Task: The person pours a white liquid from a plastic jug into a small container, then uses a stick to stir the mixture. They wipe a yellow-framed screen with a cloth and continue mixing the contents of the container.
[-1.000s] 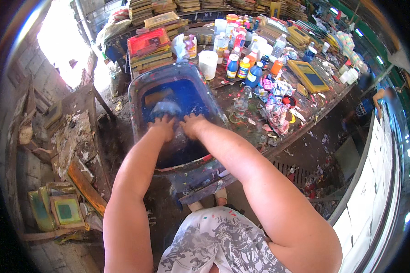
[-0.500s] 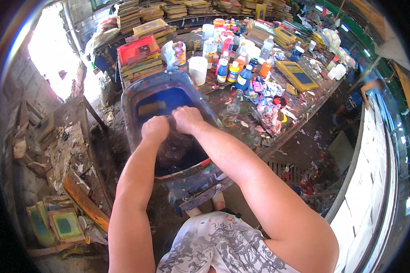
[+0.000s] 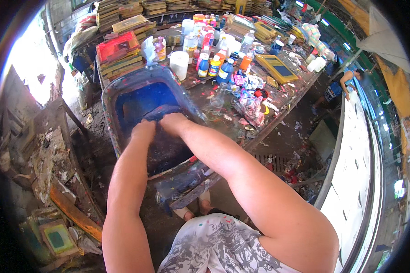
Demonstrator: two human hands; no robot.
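A dark wet thing, maybe a cloth (image 3: 161,111), was held or touched in the blue water (image 3: 141,98) of the big tub (image 3: 108,109). It was seen just past the hands, its long side running left to right, nearer the right hand (image 3: 172,123) than the left hand (image 3: 143,130). The fingers were hidden, so whether they were squeezed tight could not be told. Half a second earlier, both fists had been seen with knuckles up. Bottles (image 3: 224,72) were crowded on the surface (image 3: 237,129) beyond.

The left hand (image 3: 144,131) and right hand (image 3: 172,123) hid their fingertips; I couldn't identify the blurred dark thing (image 3: 161,112) beside them.
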